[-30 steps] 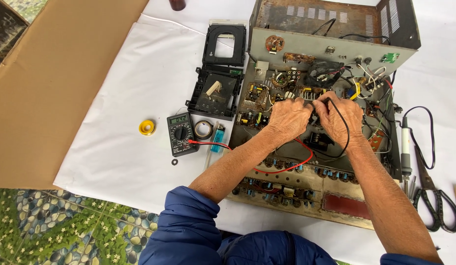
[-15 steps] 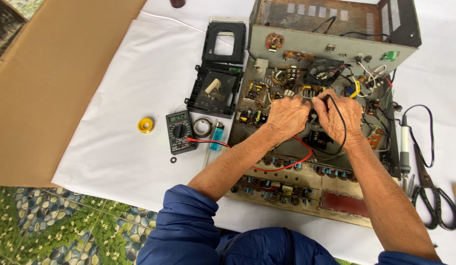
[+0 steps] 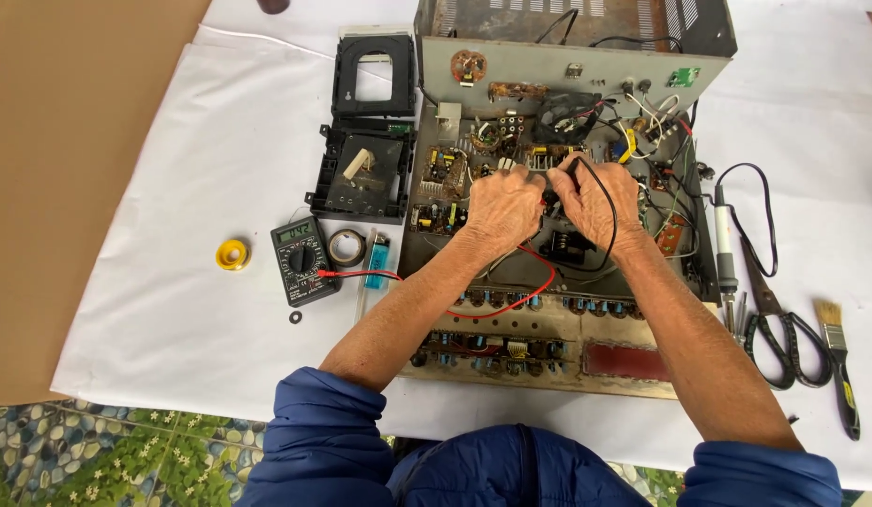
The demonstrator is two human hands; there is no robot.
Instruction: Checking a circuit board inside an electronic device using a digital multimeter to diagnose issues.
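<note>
One big white sheet (image 3: 173, 188) is spread out, and one flat piece of brown cardboard (image 3: 69, 169) is laid along its left side. One open metal box full of old wires and small boards (image 3: 558, 244) is set on the sheet. Two bare hands are kept close together, side by side, over the middle of that box. The left hand (image 3: 503, 208) is curled shut, and the red wire (image 3: 511, 299) is led up under it, but what is pinched cannot be seen. The right hand (image 3: 597, 202) is curled shut too, and one black wire (image 3: 607, 221) is looped over its back; what is held under its fingers cannot be told. Two black plastic frames (image 3: 368, 141) are placed left of the box. One small black meter (image 3: 303, 260) with a dial is laid below them, and the red wire is plugged into it. One roll of tape (image 3: 347, 247), one blue lighter (image 3: 378, 251) and one yellow spool (image 3: 232, 253) are seen near the meter. On the right, one soldering iron (image 3: 726, 253), one pair of scissors (image 3: 783, 329) and one brush (image 3: 838, 361) are laid out. Compared with half a second ago, the hands are found in almost the same spot, and nothing on the sheet is moved.
</note>
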